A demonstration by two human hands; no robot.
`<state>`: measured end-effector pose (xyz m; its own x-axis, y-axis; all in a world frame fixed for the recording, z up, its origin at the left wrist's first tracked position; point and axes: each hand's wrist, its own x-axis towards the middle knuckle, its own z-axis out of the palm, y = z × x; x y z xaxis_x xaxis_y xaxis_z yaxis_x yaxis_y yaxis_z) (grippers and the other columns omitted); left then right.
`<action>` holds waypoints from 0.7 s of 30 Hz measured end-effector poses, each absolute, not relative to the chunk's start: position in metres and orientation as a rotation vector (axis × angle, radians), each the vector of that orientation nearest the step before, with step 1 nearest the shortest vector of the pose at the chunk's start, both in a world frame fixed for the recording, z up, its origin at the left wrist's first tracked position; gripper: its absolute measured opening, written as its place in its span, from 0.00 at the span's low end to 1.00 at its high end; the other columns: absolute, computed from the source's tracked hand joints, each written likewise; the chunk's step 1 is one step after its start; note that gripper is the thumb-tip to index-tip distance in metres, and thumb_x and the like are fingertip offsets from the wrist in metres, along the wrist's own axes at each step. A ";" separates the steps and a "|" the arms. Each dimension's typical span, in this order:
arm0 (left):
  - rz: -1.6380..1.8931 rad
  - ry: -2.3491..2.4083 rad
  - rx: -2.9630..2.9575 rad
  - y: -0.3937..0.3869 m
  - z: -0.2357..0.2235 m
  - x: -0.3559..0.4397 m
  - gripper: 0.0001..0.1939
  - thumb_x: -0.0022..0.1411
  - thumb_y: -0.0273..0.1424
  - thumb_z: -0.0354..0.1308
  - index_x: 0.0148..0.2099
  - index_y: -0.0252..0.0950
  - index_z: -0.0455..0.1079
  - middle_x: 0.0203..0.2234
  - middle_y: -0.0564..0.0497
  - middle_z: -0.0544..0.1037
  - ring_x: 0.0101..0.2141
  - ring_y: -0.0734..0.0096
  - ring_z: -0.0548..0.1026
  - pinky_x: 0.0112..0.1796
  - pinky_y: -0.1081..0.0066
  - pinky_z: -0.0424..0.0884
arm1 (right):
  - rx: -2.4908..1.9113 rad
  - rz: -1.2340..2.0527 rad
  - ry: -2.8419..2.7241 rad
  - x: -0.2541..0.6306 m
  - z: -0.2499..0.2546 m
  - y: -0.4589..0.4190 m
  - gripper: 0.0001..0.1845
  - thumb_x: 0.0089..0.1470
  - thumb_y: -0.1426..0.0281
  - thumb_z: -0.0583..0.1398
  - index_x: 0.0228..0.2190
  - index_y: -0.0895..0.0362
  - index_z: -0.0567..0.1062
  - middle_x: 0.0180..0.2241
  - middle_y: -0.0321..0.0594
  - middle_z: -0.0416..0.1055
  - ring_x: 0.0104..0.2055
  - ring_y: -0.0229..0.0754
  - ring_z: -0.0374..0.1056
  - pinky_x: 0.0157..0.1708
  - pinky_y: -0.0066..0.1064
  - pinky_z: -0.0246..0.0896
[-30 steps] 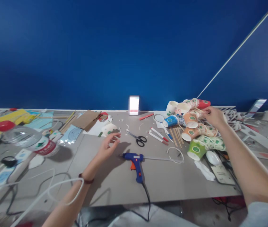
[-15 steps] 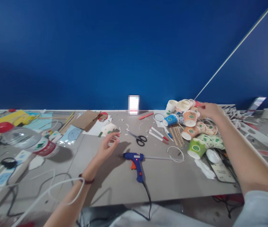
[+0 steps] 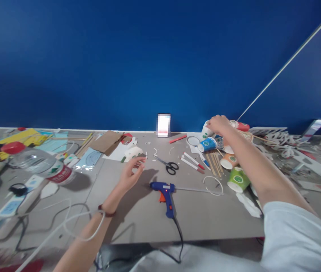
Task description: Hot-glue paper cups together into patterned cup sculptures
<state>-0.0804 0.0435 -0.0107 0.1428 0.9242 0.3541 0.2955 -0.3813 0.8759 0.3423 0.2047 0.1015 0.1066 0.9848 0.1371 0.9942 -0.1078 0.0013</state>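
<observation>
At the near edge of our tabletop (image 3: 200,223), a black cord (image 3: 181,238) runs down from the blue glue gun (image 3: 167,194), which lies near the middle of that edge, nozzle toward the left. A clear glue stick (image 3: 191,189) extends from its rear toward a thin white loop (image 3: 211,176). Toward the left edge we have a power strip (image 3: 21,206) and, beyond it, a red-capped plastic bottle (image 3: 47,166).

Our left hand (image 3: 132,173) is empty, its fingers loosely curled with the thumb apart, between the glue gun and a green-marked white piece (image 3: 134,152). Right of that hand lie black-handled scissors (image 3: 168,164), then two white markers (image 3: 190,163) and a row of wooden sticks (image 3: 214,163).

On the right part of the tabletop, our forearm passes over the paper cups: a green cup (image 3: 238,180) nearest, an orange cup (image 3: 228,161) behind it and a blue cup (image 3: 208,144) farther back. Near the far edge, our right hand (image 3: 218,124) bends its fingers over the white paper cup (image 3: 206,131); we cannot tell how tightly they close. A red cup (image 3: 243,127) lies right of it. A lit phone (image 3: 163,125) stands at the far edge, against the blue wall (image 3: 120,68).
</observation>
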 end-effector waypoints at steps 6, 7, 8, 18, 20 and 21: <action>1.338 1.198 1.742 0.048 -0.014 -0.082 0.12 0.61 0.37 0.59 0.46 0.40 0.74 0.40 0.47 0.78 0.34 0.67 0.77 0.38 0.68 0.72 | -2.512 -0.138 -2.096 0.329 0.086 0.219 0.15 0.57 0.70 0.57 0.39 0.67 0.79 0.44 0.63 0.75 0.51 0.58 0.66 0.50 0.47 0.51; 1.345 1.197 1.731 0.048 -0.014 -0.082 0.12 0.61 0.37 0.59 0.46 0.40 0.74 0.39 0.47 0.78 0.35 0.67 0.77 0.38 0.67 0.72 | -2.529 -0.130 -2.093 0.329 0.086 0.220 0.15 0.57 0.70 0.57 0.40 0.66 0.79 0.44 0.63 0.75 0.50 0.57 0.67 0.50 0.47 0.51; 1.351 1.198 1.721 0.048 -0.014 -0.082 0.12 0.60 0.36 0.59 0.46 0.40 0.74 0.39 0.47 0.78 0.35 0.66 0.77 0.39 0.67 0.72 | -2.536 -0.124 -2.093 0.329 0.087 0.221 0.14 0.57 0.70 0.57 0.40 0.65 0.79 0.43 0.61 0.75 0.50 0.57 0.67 0.50 0.47 0.51; 1.313 1.237 1.798 0.047 -0.013 -0.081 0.12 0.62 0.36 0.57 0.46 0.40 0.73 0.40 0.46 0.78 0.34 0.67 0.77 0.37 0.68 0.72 | -2.348 -0.142 -2.085 0.327 0.090 0.222 0.05 0.55 0.71 0.62 0.29 0.59 0.77 0.38 0.47 0.77 0.47 0.48 0.66 0.50 0.44 0.46; 1.307 1.247 1.814 0.047 -0.013 -0.082 0.12 0.62 0.36 0.57 0.46 0.40 0.73 0.40 0.46 0.79 0.34 0.67 0.77 0.36 0.68 0.72 | -2.332 -0.144 -2.146 0.325 0.089 0.222 0.05 0.56 0.70 0.62 0.31 0.58 0.77 0.39 0.48 0.77 0.47 0.50 0.67 0.50 0.43 0.46; 1.306 1.252 1.820 0.047 -0.012 -0.082 0.12 0.62 0.36 0.56 0.46 0.40 0.73 0.40 0.46 0.79 0.34 0.67 0.77 0.36 0.68 0.72 | -2.325 -0.144 -2.168 0.323 0.089 0.221 0.06 0.56 0.69 0.61 0.32 0.58 0.78 0.40 0.48 0.77 0.47 0.50 0.67 0.50 0.43 0.46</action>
